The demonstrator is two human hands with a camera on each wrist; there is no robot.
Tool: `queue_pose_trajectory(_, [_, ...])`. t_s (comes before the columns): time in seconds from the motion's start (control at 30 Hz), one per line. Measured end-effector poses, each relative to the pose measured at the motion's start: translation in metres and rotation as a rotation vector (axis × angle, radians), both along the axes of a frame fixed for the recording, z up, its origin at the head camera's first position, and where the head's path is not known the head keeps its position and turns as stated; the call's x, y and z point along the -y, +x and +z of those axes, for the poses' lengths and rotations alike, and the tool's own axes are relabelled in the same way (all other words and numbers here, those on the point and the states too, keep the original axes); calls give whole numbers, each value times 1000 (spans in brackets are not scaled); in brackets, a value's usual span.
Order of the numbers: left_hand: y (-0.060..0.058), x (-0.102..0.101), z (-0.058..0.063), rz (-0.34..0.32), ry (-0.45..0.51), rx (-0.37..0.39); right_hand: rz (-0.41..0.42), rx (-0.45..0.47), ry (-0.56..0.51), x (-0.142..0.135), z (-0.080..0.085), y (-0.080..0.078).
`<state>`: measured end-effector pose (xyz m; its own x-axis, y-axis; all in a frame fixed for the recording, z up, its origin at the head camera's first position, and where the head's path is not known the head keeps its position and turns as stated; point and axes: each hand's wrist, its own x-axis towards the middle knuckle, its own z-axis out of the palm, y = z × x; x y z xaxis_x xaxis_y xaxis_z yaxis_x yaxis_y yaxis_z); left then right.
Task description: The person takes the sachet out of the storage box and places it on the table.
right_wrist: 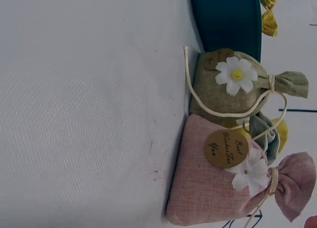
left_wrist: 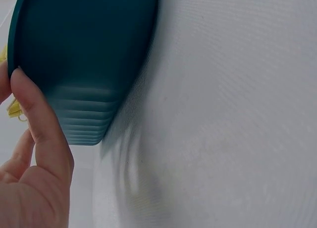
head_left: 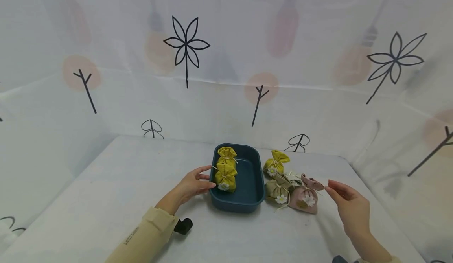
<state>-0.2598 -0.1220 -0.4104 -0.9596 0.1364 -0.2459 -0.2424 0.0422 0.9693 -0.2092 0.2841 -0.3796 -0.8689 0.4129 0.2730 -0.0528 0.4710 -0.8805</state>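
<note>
My left hand (head_left: 192,184) grips the left rim of a dark teal tub (head_left: 236,206), thumb and fingers on either side of the edge. Inside, along the left wall, sit two yellow drawstring sachets (head_left: 226,172), the nearer with a white flower. At the right, my right hand (head_left: 354,208) has its thumb and forefinger close together, right at the gathered top of a pink sachet (head_left: 301,198). In the right wrist view only a fingertip (right_wrist: 311,223) shows, just short of that top. The pink sachet bears a white flower and a round brown tag (right_wrist: 226,148).
An olive-green sachet (head_left: 275,190) stands between the tub and the pink one. Behind it are another yellow sachet (head_left: 274,166) and a pale grey-green one (head_left: 293,179). A white cloth covers the table (head_left: 124,200), and a patterned curtain (head_left: 226,109) hangs behind.
</note>
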Motion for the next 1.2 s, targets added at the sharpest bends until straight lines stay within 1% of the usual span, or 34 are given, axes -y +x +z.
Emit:
queue_pose_trajectory(0.1, [0,0,0,-1,-2,5,20,-19,-32,3,2,2])
queue_pose_trajectory(0.27, [0,-1,-1,0,-1,9,61,-58,-40,7,-1,0])
queue_pose_trajectory(0.3, [0,-1,-1,-1,-1,8,78,-75,-58,7,-3,-1])
queue_pose_trajectory(0.4, [-1,-1,-2,2,-1,6,115,-104,-50,10,-5,-2])
queue_pose_trajectory(0.47, [-1,0,-3,0,-3,1,129,-111,-50,15,-4,-1])
queue_pose_trajectory(0.5, [-1,0,-3,-1,-4,-1,156,-140,-76,16,-5,-2])
queue_pose_trajectory(0.57, [0,0,-3,-3,-4,-3,160,-121,-46,23,0,0])
queue_pose_trajectory(0.6, [0,0,-3,-3,-2,-2,171,-128,-52,25,0,0])
queue_pose_trajectory(0.63, [0,0,-3,-2,-1,-1,171,-116,-55,26,0,-1])
queue_pose_trajectory(0.67, [1,0,-2,-2,-1,-2,186,-128,-61,24,-7,-7])
queue_pose_trajectory(0.7, [1,0,-2,0,1,-1,197,-139,-55,19,-18,-14])
queue_pose_trajectory(0.73, [1,0,-2,3,1,-1,185,-126,-29,15,-28,-23])
queue_pose_trajectory(0.77, [1,0,-1,5,1,-1,191,-138,-33,9,-41,-33])
queue_pose_trajectory(0.83, [1,1,-1,9,-2,-4,207,-150,-47,15,-38,-34])
queue_pose_trajectory(0.9, [1,1,-1,10,-1,-7,223,-164,-67,18,-40,-38])
queue_pose_trajectory(1.0, [0,2,-2,7,0,-12,254,-187,-94,26,-39,-40])
queue_pose_trajectory(1.03, [0,2,-2,6,2,-12,284,-197,-114,22,-48,-47])
queue_pose_trajectory(1.07, [0,1,-2,6,4,-12,293,-212,-109,17,-60,-57])
queue_pose_trajectory(1.1, [0,1,-2,5,2,-12,299,-221,-99,14,-68,-63])
queue_pose_trajectory(1.13, [0,1,-2,5,2,-12,307,-206,-94,17,-65,-62])
queue_pose_trajectory(1.17, [0,0,-2,6,1,-11,333,-219,-130,20,-64,-62])
queue_pose_trajectory(1.2, [0,0,-2,8,0,-10,338,-216,-140,25,-59,-59])
